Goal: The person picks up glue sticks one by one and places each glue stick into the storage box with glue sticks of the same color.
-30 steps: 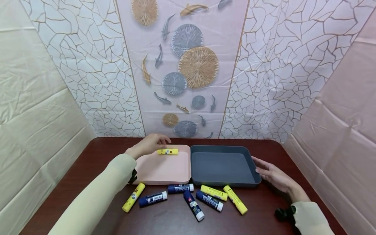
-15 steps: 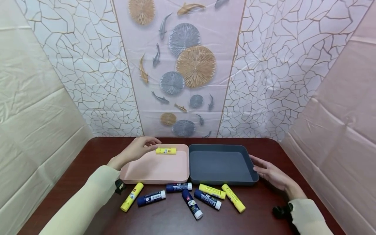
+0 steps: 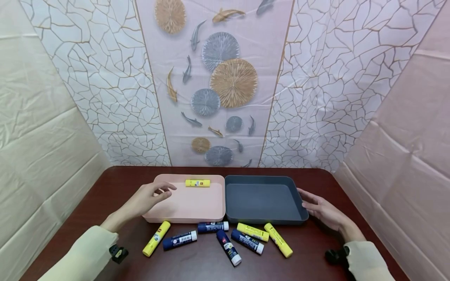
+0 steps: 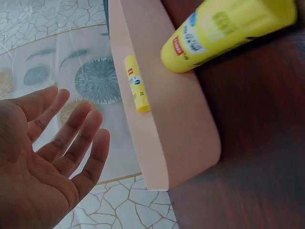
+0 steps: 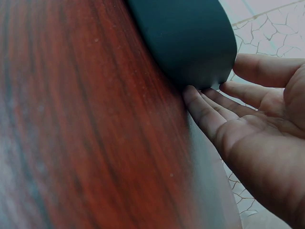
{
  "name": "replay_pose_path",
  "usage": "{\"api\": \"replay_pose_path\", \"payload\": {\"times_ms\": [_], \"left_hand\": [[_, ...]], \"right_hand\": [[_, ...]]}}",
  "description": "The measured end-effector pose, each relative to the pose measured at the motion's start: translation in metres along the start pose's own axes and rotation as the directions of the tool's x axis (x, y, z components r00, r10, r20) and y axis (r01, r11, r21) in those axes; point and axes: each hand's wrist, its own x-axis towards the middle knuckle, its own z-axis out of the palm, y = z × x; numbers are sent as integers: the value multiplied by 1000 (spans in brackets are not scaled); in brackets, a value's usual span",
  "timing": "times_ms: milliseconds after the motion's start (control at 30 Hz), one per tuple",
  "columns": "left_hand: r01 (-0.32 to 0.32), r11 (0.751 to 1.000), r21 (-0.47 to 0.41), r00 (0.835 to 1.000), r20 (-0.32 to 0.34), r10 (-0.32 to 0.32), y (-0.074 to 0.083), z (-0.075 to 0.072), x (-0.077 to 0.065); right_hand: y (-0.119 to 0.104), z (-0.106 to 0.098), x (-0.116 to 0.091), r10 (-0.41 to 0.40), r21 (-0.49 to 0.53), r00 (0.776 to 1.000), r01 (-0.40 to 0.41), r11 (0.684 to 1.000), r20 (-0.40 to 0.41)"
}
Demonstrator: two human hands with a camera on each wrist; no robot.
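My left hand [image 3: 147, 201] hovers over the left side of a pink tray [image 3: 190, 207], its fingers loosely bent and holding nothing. Inside that tray, by the back wall, lies a yellow glue stick [image 3: 197, 183]; the left wrist view shows it beyond the fingertips [image 4: 101, 138]. At the far side, my right hand [image 3: 325, 210] rests its fingertips against the right wall of a dark grey-blue tray [image 3: 267, 199], fingers fairly straight. Another yellow glue stick [image 3: 156, 239] lies in front of the pink tray, near the left forearm, and looms large in the left wrist view.
In front of the trays lie several navy glue sticks with white caps, one [image 3: 213, 227] close to the pink tray's front wall. Two yellow glue sticks, one [image 3: 253, 231] and another [image 3: 278, 240], lie before the dark tray. The dark wooden table [image 3: 123, 183] ends at a patterned cloth backdrop.
My left hand has drawn back left and toward me, away from the yellow glue stick in the pink tray, which stays in place. The right hand keeps its place at the dark tray.
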Motion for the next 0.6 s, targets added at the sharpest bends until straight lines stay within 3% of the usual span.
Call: {"api": "replay_pose_path", "payload": {"times_ms": [400,600], "left_hand": [[28,1000,-11,999,32,-28,3,1,-19],[2,1000,-23,999,49,-1,3,4,-24]], "right_hand": [[2,0,0,-11,11,1000,11,1000,6],[2,-1,1,-13,10,1000,13,1000,9]]}}
